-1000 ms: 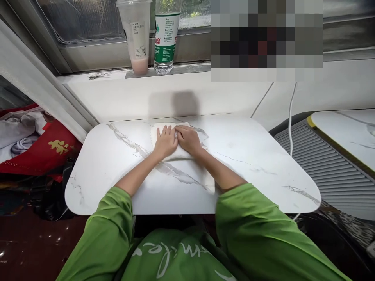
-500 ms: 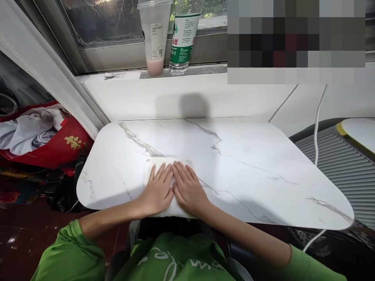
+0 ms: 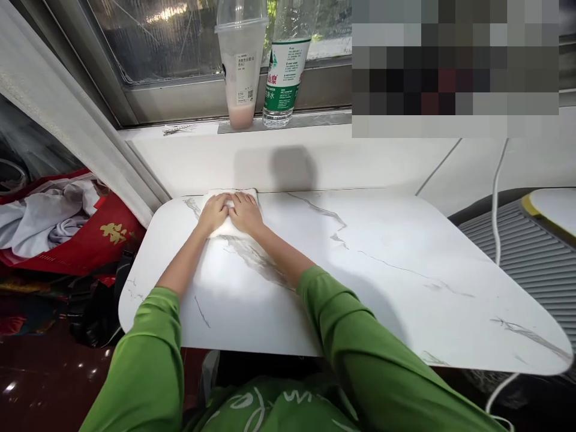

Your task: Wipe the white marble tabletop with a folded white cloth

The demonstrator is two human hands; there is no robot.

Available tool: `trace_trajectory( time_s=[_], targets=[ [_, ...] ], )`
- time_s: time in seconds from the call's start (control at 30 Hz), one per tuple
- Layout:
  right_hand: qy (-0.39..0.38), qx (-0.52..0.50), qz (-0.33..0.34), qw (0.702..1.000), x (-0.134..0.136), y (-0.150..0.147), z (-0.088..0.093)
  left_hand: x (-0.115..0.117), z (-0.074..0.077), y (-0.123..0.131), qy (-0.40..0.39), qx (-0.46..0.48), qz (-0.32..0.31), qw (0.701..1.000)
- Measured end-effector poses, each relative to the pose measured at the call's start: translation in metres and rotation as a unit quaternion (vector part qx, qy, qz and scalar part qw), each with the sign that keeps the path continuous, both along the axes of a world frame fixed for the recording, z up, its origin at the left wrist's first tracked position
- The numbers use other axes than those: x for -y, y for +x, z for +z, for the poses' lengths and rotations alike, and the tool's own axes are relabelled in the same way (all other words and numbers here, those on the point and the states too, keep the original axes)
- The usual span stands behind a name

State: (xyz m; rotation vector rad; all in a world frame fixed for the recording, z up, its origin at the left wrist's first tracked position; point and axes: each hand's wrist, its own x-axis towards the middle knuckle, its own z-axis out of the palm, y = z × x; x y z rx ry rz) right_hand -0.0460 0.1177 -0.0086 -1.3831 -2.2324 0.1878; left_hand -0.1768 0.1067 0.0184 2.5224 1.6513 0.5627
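Note:
A white cloth (image 3: 229, 228) lies flat at the far edge of the white marbled tabletop (image 3: 378, 234), left of the middle. My left hand (image 3: 214, 211) rests palm down on the cloth's left part, with its fingers stretched forward. Beside it, my right hand (image 3: 245, 211) presses flat on the right part of the cloth. The thumbs come close together, and both hands are open rather than wrapped round the cloth. The middle of the cloth is partly covered by the hands.
On the window ledge stand a plastic cup (image 3: 242, 78) with pink liquid and a clear bottle (image 3: 284, 84) with a green and white label. A red bag (image 3: 112, 225) of clothes is at left. A white cable (image 3: 495, 204) hangs at right, near a grey ribbed surface (image 3: 524, 252).
Both hands and the cloth have slid forward and slightly left, from the near edge of the tabletop to the far edge. My arms are now stretched out.

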Motion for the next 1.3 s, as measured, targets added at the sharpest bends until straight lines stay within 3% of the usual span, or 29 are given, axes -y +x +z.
trace_trajectory(
  time_s=[0.07,0.17,0.33,0.5,0.6,0.7,0.77,0.83,0.9,1.0,1.1,1.17,1.23,1.3],
  targets=[
    [-0.009,-0.004,0.004,1.0,-0.001,0.001,0.0,0.004,-0.003,0.001,0.001,-0.001,0.015,1.0],
    [-0.011,-0.007,0.016,1.0,0.024,0.006,-0.004,0.032,-0.01,0.002,-0.01,-0.009,0.013,1.0],
    [-0.029,-0.03,0.027,0.999,0.111,0.008,-0.008,0.112,-0.013,-0.012,-0.009,-0.051,-0.044,0.998],
    [-0.082,-0.074,0.129,0.985,0.191,0.006,-0.002,0.204,-0.006,-0.033,0.004,-0.048,-0.056,0.997],
    [-0.113,-0.077,0.178,0.974,0.215,-0.006,0.003,0.244,-0.002,-0.046,-0.005,-0.043,-0.021,0.999],
    [-0.119,-0.062,0.211,0.968,0.22,-0.032,0.007,0.26,0.0,-0.067,-0.022,-0.043,0.023,0.999],
    [-0.116,-0.045,0.215,0.969,0.215,-0.054,0.009,0.256,-0.001,-0.086,-0.033,-0.045,0.05,0.997],
    [-0.115,-0.022,0.2,0.973,0.202,-0.077,0.011,0.237,-0.002,-0.106,-0.036,-0.047,0.061,0.996],
    [-0.117,-0.001,0.172,0.978,0.179,-0.099,0.013,0.205,-0.005,-0.123,-0.031,-0.046,0.057,0.997],
    [-0.11,0.009,0.11,0.988,0.125,-0.119,0.014,0.137,-0.007,-0.135,-0.029,-0.028,0.06,0.997],
    [-0.058,0.015,0.077,0.995,0.062,-0.117,0.01,0.067,-0.008,-0.124,-0.031,-0.017,0.063,0.997],
    [-0.046,0.021,0.071,0.996,0.026,-0.105,0.007,0.032,-0.008,-0.107,-0.032,-0.013,0.077,0.996],
    [-0.046,0.028,0.069,0.996,0.005,-0.088,0.005,0.013,-0.009,-0.089,-0.027,-0.012,0.09,0.996],
    [-0.039,0.038,0.066,0.996,0.004,-0.069,0.003,0.012,-0.01,-0.071,-0.023,-0.02,0.089,0.996]
  ],
)
